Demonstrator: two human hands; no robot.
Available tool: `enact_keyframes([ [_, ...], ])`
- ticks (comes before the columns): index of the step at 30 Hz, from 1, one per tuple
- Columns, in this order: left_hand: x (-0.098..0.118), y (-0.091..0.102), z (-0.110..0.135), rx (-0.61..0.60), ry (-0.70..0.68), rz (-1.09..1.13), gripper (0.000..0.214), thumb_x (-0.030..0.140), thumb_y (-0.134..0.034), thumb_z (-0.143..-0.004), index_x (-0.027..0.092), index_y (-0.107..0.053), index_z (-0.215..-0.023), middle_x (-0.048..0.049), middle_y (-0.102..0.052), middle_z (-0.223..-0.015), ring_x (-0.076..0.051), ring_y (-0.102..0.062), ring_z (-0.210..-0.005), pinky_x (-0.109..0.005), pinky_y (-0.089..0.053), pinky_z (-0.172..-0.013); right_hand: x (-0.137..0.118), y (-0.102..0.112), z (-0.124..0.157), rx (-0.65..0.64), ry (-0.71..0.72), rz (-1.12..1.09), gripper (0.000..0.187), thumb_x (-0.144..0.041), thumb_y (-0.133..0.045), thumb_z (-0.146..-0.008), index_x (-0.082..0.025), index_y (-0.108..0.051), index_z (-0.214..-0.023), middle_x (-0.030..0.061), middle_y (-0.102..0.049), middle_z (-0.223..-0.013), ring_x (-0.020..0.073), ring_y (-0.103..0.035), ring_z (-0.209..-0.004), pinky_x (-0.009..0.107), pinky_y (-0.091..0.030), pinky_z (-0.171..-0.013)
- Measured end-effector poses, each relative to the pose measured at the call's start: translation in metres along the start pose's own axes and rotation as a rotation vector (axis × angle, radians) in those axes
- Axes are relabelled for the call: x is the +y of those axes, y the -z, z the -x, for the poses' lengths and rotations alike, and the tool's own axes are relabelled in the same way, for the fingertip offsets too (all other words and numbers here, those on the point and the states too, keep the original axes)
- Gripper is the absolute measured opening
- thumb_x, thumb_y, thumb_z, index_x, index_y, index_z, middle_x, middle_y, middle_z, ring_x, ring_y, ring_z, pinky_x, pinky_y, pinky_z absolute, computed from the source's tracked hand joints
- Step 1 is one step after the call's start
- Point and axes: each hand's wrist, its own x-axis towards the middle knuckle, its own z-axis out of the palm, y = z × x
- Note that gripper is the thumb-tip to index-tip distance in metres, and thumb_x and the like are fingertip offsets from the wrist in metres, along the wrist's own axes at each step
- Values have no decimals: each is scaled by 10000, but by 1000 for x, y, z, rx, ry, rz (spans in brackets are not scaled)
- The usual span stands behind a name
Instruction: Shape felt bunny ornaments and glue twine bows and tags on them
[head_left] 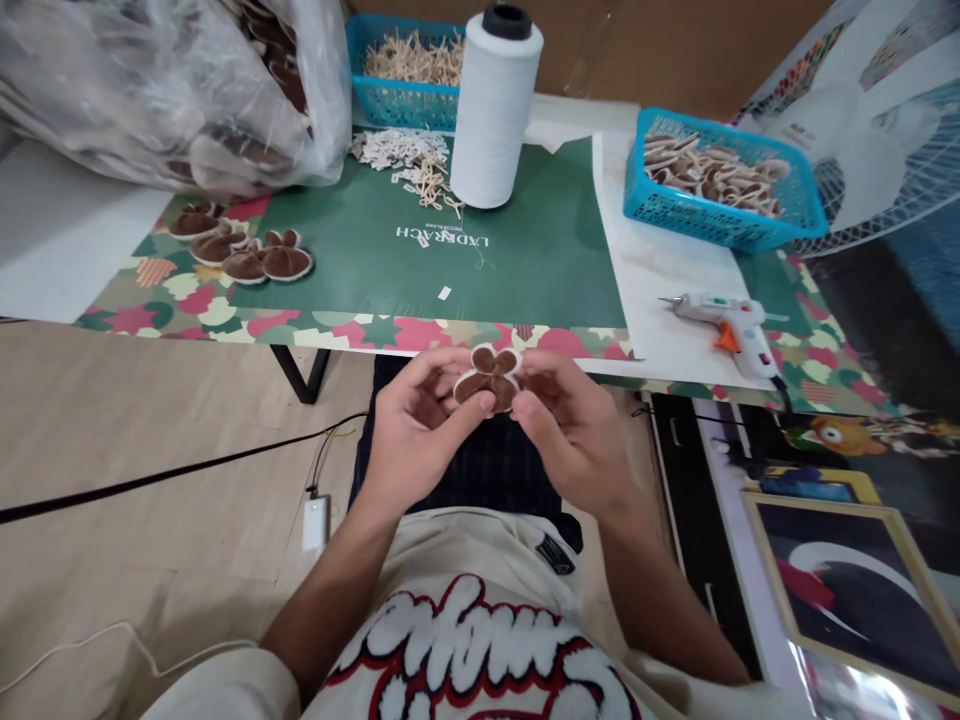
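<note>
Between my two hands, just off the table's front edge, is a small brown plush piece (489,375) with a pale fuzzy border and two rounded ears at the top. My left hand (427,425) pinches its left side, thumb on the brown front. On its right side are the curled fingers of my right hand (574,425), the thumb at the lower right edge. Several similar brown plush pieces (285,262) lie in a cluster at the table's left.
A white thread cone (495,115) stands on the green sheet (540,270), by white tags (401,148) and beige loops. Blue baskets (720,225) hold small parts. A glue gun (724,325) lies at right near a fan (847,120). A plastic bag (150,90) of plush pieces sits at left.
</note>
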Motion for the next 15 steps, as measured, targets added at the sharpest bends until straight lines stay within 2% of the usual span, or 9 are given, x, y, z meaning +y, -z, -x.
enact_keyframes([
  [5,-6,-5,1,36,87,1,339,230,-956,-723,239,-790,-1018,-22,-788,-1044,-159,-731,-989,-252,-597,-898,10,-27,-2,196,-53,5,153,-365,-619,-1032,-257,-676,-1124,42,-738,-1018,178,-704,-894,342,-598,-844],
  [8,-5,0,-1,12,95,8,359,264,-970,-704,240,-809,-1025,-35,-798,-1026,-179,-739,-964,-289,-608,-901,9,-28,-5,224,-16,79,137,-348,-619,-1022,-255,-689,-1095,48,-738,-1002,189,-696,-885,347,-597,-813],
  [10,-4,2,-2,-8,116,13,323,340,-931,-766,235,-819,-1050,-50,-803,-1001,-202,-751,-922,-330,-632,-863,10,-27,-6,230,7,117,123,-336,-618,-1017,-261,-692,-1081,49,-736,-1003,192,-694,-874,349,-599,-792],
  [12,-5,0,-4,36,122,-28,259,402,-879,-827,221,-828,-1006,-45,-800,-928,-200,-749,-837,-336,-642,-801,11,-27,-7,230,16,130,117,-343,-616,-1017,-265,-692,-1060,51,-734,-1000,194,-689,-866,354,-599,-788],
  [15,-7,-8,-6,157,69,-137,224,416,-868,-837,199,-813,-849,-11,-762,-779,-154,-696,-696,-280,-611,-707,16,-33,-10,269,-18,92,173,-415,-610,-1022,-256,-678,-1022,46,-726,-953,181,-667,-807,342,-582,-747],
])
